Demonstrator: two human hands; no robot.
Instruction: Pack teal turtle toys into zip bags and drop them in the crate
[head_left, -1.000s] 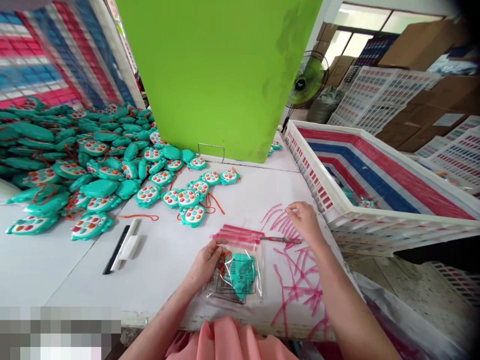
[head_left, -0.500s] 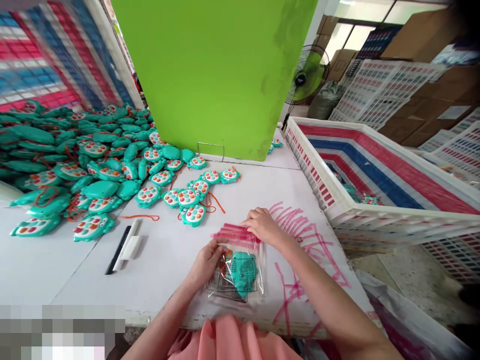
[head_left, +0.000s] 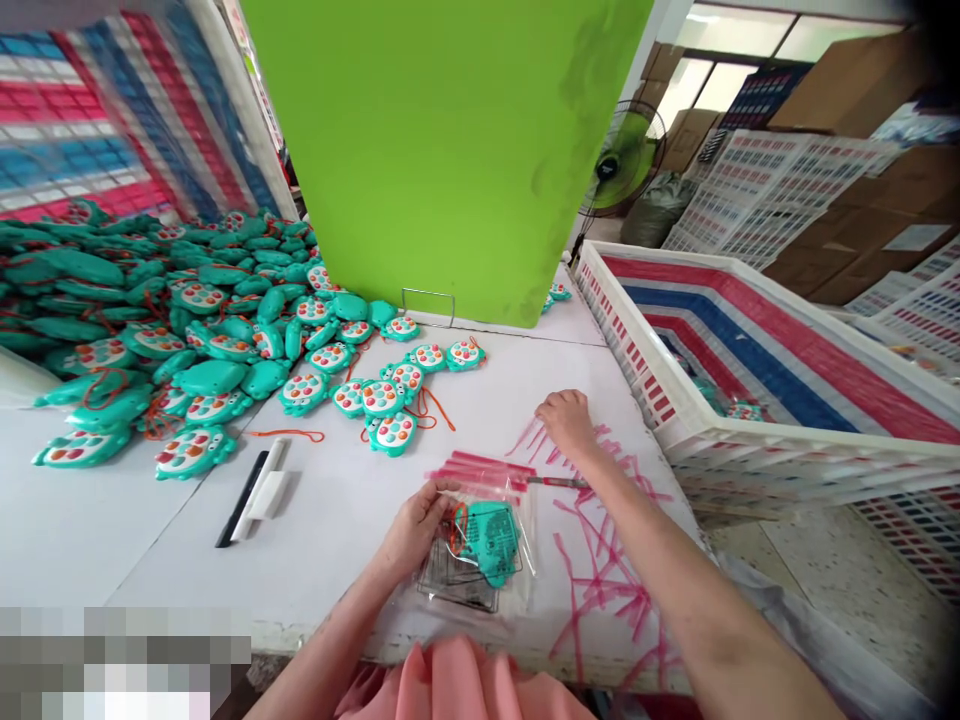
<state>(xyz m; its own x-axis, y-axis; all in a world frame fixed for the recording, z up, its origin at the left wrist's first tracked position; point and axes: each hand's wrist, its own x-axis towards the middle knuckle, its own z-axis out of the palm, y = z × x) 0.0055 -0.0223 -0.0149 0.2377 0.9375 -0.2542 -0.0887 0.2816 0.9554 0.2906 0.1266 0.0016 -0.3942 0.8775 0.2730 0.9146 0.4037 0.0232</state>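
A clear plastic bag [head_left: 517,590] lies flat on the table before me, with a teal toy [head_left: 491,540] seen from its plain back and an orange cord loop [head_left: 456,525] inside. Black print shows on the bag. At its upper left edge, my left hand [head_left: 420,525] pinches the plastic. Pink bands [head_left: 480,468] run across the bag's top. Up and to the right, my right hand [head_left: 566,420] is apart from the bag, its fingers curled over thin pink strips; whatever is in them is hidden. A slim red and grey tool [head_left: 555,482] lies partly behind my right forearm.
Many teal toys [head_left: 210,380] with coloured dots are heaped at left, some near the middle. A black pen [head_left: 241,500] and white pen [head_left: 259,490] lie left of my hand. Behind stands a green panel [head_left: 450,150]; right is a lined white crate [head_left: 705,420].
My right hand has left the bag's pink top and moved right and slightly away from me. The red and grey tool has come into sight. My left hand still holds the bag.
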